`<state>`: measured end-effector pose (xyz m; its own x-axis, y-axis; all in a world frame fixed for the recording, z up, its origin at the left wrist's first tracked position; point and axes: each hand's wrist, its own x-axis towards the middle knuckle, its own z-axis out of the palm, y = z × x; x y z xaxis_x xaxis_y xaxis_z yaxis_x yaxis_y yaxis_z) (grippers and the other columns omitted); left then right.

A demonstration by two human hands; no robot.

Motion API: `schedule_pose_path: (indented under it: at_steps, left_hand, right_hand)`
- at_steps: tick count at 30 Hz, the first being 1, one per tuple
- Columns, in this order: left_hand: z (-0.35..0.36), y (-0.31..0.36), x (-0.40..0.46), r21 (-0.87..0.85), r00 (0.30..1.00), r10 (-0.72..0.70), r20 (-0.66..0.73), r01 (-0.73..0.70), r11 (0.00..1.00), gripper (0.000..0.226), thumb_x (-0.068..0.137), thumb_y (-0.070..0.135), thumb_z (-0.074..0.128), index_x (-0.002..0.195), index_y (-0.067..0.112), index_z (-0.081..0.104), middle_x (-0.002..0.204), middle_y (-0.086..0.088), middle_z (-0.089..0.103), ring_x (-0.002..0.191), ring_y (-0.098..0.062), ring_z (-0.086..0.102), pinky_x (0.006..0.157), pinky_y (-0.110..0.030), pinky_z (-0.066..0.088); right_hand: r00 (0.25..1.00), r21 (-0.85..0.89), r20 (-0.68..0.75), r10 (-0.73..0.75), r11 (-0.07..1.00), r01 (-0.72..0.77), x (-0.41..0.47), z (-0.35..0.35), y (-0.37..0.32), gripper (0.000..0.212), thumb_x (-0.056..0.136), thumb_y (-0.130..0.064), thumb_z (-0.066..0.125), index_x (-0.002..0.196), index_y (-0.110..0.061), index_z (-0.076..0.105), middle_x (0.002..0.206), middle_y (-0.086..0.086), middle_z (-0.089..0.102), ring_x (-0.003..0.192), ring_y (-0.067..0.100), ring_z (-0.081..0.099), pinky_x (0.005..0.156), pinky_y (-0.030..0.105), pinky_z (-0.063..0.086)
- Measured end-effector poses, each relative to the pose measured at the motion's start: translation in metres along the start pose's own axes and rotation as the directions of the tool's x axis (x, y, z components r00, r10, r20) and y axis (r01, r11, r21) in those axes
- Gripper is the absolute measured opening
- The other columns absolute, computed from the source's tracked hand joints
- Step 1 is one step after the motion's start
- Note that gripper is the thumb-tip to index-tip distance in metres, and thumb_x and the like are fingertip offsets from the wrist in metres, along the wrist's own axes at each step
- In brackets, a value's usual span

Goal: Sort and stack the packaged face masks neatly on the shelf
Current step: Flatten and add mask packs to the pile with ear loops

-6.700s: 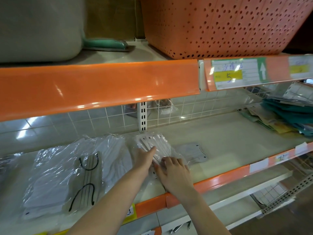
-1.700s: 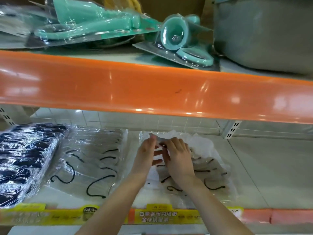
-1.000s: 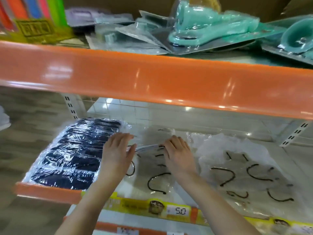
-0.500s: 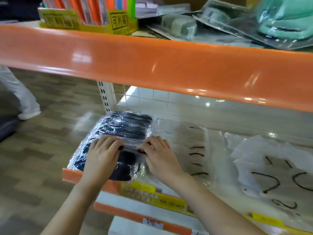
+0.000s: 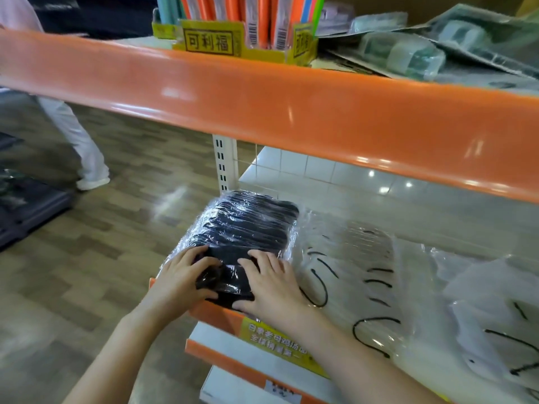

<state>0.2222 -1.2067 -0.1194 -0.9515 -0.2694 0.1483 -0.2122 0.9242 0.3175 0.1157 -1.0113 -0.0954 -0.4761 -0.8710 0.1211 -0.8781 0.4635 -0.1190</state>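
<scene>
- Since half a second ago both hands have slid toward the near edge of the shelf (image 5: 408, 217), and their thumbs now hook under the front of the black mask stack.
- One passer-by's leg in pale trousers (image 5: 73, 135) stands on the wooden floor (image 5: 87, 272) far left.
- One left hand (image 5: 180, 281) grips the near left corner of the stack of black packaged masks (image 5: 245, 228), fingers curled over the top and thumb at the front edge.
- That one black stack sits at the left end of the shelf, its near end overhanging the orange front edge (image 5: 215, 313).
- One right hand (image 5: 271, 284) clamps the near right part of the same stack, fingers spread on top, thumb underneath; the two hands are close but not touching.
- One yellow price strip (image 5: 277, 342) runs along the front edge below the right wrist.
- Just beside the black stack, touching it, lies one pile of white masks with black ear loops (image 5: 347, 275) in clear wrap.
- Farther right lies a second, looser pile of white masks (image 5: 490, 325); how many packs each pile holds cannot be told.
- On the upper shelf (image 5: 291, 112) stand one yellow display box (image 5: 215, 42) and several clear blister packs (image 5: 408, 53).
</scene>
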Motion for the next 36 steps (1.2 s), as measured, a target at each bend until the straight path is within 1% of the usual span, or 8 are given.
schedule_pose_path:
  at_steps: [4, 7, 11, 15, 18, 22, 28, 36]
  left_hand:
    - [-0.001, 0.012, 0.011, 0.027, 1.000, -0.024, 0.000, 0.024, 0.999, 0.069, 0.060, 0.037, 0.086, 0.122, 0.036, 0.055, 0.140, 0.000, 0.045, 0.131, -0.029, 0.039, 0.103, -0.045, 0.034]
    - [0.005, 0.009, 0.017, 0.028, 0.999, 0.040, -0.008, -0.040, 0.999, 0.075, 0.054, 0.034, 0.089, 0.114, 0.041, 0.045, 0.132, -0.008, 0.053, 0.122, -0.037, 0.049, 0.096, -0.052, 0.044]
    - [0.006, 0.019, 0.021, 0.100, 0.996, 0.077, -0.035, -0.073, 0.992, 0.077, 0.047, 0.029, 0.093, 0.109, 0.036, 0.047, 0.122, -0.009, 0.061, 0.116, -0.041, 0.055, 0.089, -0.055, 0.048]
    - [0.006, 0.029, 0.018, 0.190, 0.977, 0.120, -0.174, -0.086, 0.978, 0.053, 0.055, 0.021, 0.085, 0.101, 0.028, 0.058, 0.117, -0.003, 0.063, 0.117, -0.029, 0.050, 0.088, -0.043, 0.046]
    - [0.007, 0.029, 0.009, 0.234, 0.956, 0.148, -0.254, -0.088, 0.968, 0.029, 0.068, 0.027, 0.053, 0.097, 0.028, 0.058, 0.113, 0.000, 0.065, 0.113, -0.023, 0.049, 0.084, -0.036, 0.041]
    - [0.000, 0.024, -0.003, 0.227, 0.977, 0.106, -0.184, -0.063, 0.972, 0.032, 0.068, 0.040, 0.048, 0.096, 0.030, 0.060, 0.106, 0.003, 0.067, 0.101, -0.024, 0.062, 0.077, -0.036, 0.051]
    - [-0.004, 0.028, -0.015, 0.152, 1.000, -0.006, -0.001, 0.007, 0.988, 0.090, 0.076, 0.086, 0.017, 0.113, 0.022, 0.069, 0.128, -0.002, 0.059, 0.117, -0.027, 0.056, 0.092, -0.043, 0.046]
    - [0.003, 0.052, -0.013, 0.225, 0.992, -0.039, -0.124, 0.066, 0.972, 0.040, 0.083, 0.043, 0.039, 0.097, 0.020, 0.068, 0.106, 0.000, 0.065, 0.096, -0.027, 0.063, 0.069, -0.041, 0.053]
  right_hand:
    - [0.999, 0.010, -0.021, 0.047, 0.999, -0.046, -0.001, -0.001, 0.002, 0.079, 0.086, -0.057, 0.056, 0.148, -0.021, 0.023, 0.153, 0.003, 0.019, 0.139, 0.023, 0.018, 0.110, 0.041, 0.018]
    - [0.995, -0.010, -0.059, 0.075, 0.997, -0.076, -0.001, 0.003, 0.002, 0.074, 0.086, -0.054, 0.058, 0.145, -0.020, 0.031, 0.151, 0.005, 0.027, 0.137, 0.025, 0.026, 0.108, 0.043, 0.024]
    - [0.980, -0.077, -0.147, 0.131, 0.987, -0.144, 0.001, 0.011, 0.004, 0.070, 0.059, -0.055, 0.082, 0.115, -0.021, 0.061, 0.121, 0.004, 0.060, 0.109, 0.023, 0.057, 0.086, 0.042, 0.049]
    - [0.968, -0.046, -0.205, 0.149, 0.986, -0.161, 0.000, 0.013, 0.003, 0.068, 0.047, -0.049, 0.089, 0.104, -0.022, 0.065, 0.112, 0.002, 0.062, 0.099, 0.022, 0.060, 0.076, 0.040, 0.052]
    - [0.970, -0.027, -0.231, 0.080, 0.996, -0.088, -0.006, 0.016, 0.005, 0.057, 0.058, -0.044, 0.084, 0.106, -0.023, 0.063, 0.115, 0.000, 0.058, 0.102, 0.021, 0.057, 0.078, 0.038, 0.051]
    - [0.968, 0.030, -0.248, -0.038, 0.998, 0.047, -0.015, 0.015, 0.000, 0.042, 0.080, -0.054, 0.051, 0.110, -0.027, 0.062, 0.117, -0.004, 0.056, 0.104, 0.017, 0.054, 0.080, 0.034, 0.049]
    - [0.982, 0.043, -0.164, -0.091, 0.994, 0.099, -0.027, 0.018, -0.003, 0.043, 0.087, -0.056, 0.036, 0.102, -0.029, 0.066, 0.117, -0.005, 0.060, 0.107, 0.015, 0.054, 0.081, 0.035, 0.049]
    - [0.977, 0.257, -0.086, -0.193, 0.944, 0.209, -0.035, 0.008, 0.002, 0.039, 0.094, -0.039, 0.037, 0.114, -0.020, 0.065, 0.126, -0.001, 0.056, 0.120, 0.018, 0.047, 0.097, 0.037, 0.037]
